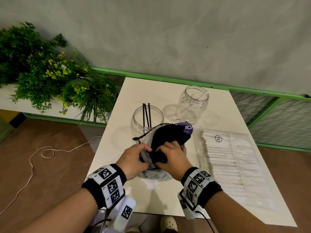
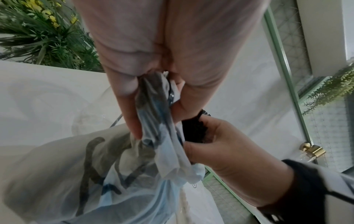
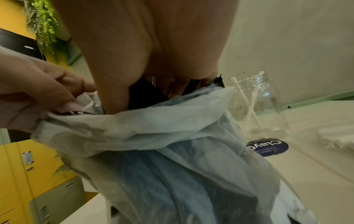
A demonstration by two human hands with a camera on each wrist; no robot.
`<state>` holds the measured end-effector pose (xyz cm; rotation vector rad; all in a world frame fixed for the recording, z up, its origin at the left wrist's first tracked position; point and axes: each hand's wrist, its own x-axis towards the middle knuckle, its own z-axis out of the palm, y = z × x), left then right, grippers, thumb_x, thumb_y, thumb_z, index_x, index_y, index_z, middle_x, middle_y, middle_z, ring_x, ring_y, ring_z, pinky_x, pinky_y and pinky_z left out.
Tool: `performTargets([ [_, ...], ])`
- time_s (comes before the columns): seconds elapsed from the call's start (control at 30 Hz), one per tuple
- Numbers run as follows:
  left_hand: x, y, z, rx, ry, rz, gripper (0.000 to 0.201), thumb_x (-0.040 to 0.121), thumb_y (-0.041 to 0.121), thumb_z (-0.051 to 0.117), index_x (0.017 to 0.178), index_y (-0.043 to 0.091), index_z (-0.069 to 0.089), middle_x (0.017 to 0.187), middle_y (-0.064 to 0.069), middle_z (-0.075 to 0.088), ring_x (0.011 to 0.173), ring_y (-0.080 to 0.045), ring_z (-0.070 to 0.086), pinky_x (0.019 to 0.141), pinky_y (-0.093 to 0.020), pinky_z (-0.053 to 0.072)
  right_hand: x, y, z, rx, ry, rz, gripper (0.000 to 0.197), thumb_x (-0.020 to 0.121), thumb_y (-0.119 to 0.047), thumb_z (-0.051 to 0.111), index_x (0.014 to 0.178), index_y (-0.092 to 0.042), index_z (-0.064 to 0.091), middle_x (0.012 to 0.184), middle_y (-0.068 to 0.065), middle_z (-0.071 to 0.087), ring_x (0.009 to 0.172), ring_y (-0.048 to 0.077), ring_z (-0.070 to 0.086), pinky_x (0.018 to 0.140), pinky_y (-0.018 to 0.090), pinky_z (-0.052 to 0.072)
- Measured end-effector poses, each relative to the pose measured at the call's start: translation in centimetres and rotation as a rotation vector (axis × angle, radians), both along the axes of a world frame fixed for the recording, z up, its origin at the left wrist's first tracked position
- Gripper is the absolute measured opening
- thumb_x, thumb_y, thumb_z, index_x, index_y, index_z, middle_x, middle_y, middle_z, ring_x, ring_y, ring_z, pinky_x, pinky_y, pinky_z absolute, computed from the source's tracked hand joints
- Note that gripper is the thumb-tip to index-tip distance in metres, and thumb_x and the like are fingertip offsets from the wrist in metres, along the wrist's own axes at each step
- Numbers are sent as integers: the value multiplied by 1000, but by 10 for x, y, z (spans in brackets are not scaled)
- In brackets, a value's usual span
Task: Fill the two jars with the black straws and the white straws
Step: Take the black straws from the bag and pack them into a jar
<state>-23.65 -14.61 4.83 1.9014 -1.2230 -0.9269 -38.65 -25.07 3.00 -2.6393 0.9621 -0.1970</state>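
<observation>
White table [image 1: 117, 165] at frame centre holds two jars [image 1: 147, 119]. My left hand [image 1: 134, 159] pinches the bag [image 1: 146, 140] edge; my right hand [image 1: 173, 158] grips black straws [image 1: 170, 137].

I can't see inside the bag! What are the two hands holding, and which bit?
The left hand pinches the bag at its mouth edge. The right hand grips black straws at their near ends.
</observation>
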Motion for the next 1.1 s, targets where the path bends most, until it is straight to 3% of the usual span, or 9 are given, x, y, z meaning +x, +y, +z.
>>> performTargets([
  [0.23,-7,0,3,-5,-47,79,40,64,23,84,93,34,58,101,5,58,91,-8,56,72,-9,40,-2,1,7,44,-24,42,29,80,-32,67,105,-21,57,92,-11,56,107,18,50,97,40,27],
  [0.4,-5,-6,1,28,-67,159,32,65,17,82,87,24,60,89,2,60,76,-10,56,59,-7,38,-15,-3,8,-134,-334,35,42,78,-23,64,114,-25,42,92,0,66,86,20,62,84,30,35],
  [0.5,-5,-5,1,19,-51,183,28,66,19,82,83,23,60,79,7,59,69,-3,53,54,-4,37,-25,-12,13,-259,-505,-39,59,79,-13,63,132,-18,37,110,6,60,98,17,54,87,30,35],
  [0.63,-8,-5,1,10,-41,190,25,69,20,81,83,21,61,78,7,59,71,-5,54,55,-4,38,-35,-24,17,-468,-374,-163,56,80,-27,54,134,-20,43,135,2,42,116,27,42,93,45,36],
  [0.73,-9,-6,1,4,-63,183,25,70,21,81,86,19,62,77,9,57,69,0,51,54,-4,36,-40,-36,15,-460,-302,-120,54,79,-26,56,131,-15,49,151,3,32,132,29,36,102,45,33],
  [0.87,-10,-5,3,-6,-43,191,24,71,20,81,86,18,62,76,10,57,69,1,51,55,-4,37,-40,-39,10,-363,-403,32,45,88,-13,51,132,-8,50,148,7,40,132,22,39,111,33,30],
  [0.93,-10,-4,3,-8,-40,192,24,71,20,80,87,17,63,76,11,57,69,2,51,56,-4,37,-38,-38,8,-323,-444,10,42,91,-13,44,131,-9,53,137,6,53,132,19,40,106,41,37],
  [1.0,-11,-4,3,-10,-24,208,24,71,19,80,87,17,63,76,10,57,69,2,51,55,-4,37,-36,-38,8,-329,-450,-38,37,94,-20,42,126,-10,59,136,4,55,137,23,36,106,47,37],
  [1.1,-12,-5,2,-9,7,217,24,71,17,80,89,16,63,77,9,58,68,1,51,54,-3,36,-35,-34,12,-227,-348,-124,53,91,-50,49,134,-20,53,154,2,31,143,22,21,114,42,27],
])
